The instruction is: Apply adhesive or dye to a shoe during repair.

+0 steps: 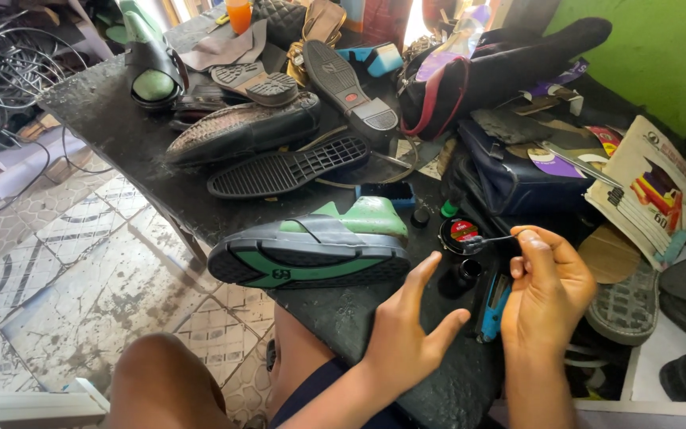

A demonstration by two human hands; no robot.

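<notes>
We note a thin dark applicator (490,239) pinched in the grip of the right hand (548,287), thumb and fingers closed on its near-right end. Its long axis runs roughly left-right, with the tip pointing left into a small round tin (460,235). The tin sits on the dark bench (121,135), near the right side, just left of the right hand. It is circular and black-rimmed, with a red disc-shaped label carrying a white patch in the middle.

A small black cap or pot (470,271) stands just near of the tin. A blue-handled tool (495,308) lies under the right hand, long axis near-to-far.

The left hand (401,334) hovers over the near edge of the bench, grip open, fingers spread, holding nothing. Just left and far of it lies a green and black shoe (311,250), on its side with the sole facing us, long axis left-right, toe to the left.

Farther back: a loose black ribbed sole (291,168), a dark textured shoe (240,131), an upturned shoe (347,87) with a red spot on its sole. On the right a dark blue bag (518,179), and a flat rectangular booklet (649,195), cream with red, yellow and dark printed blocks, tilted against the clutter. An orange cup (239,14) stands at the far edge. Behind, a green wall (660,48).
</notes>
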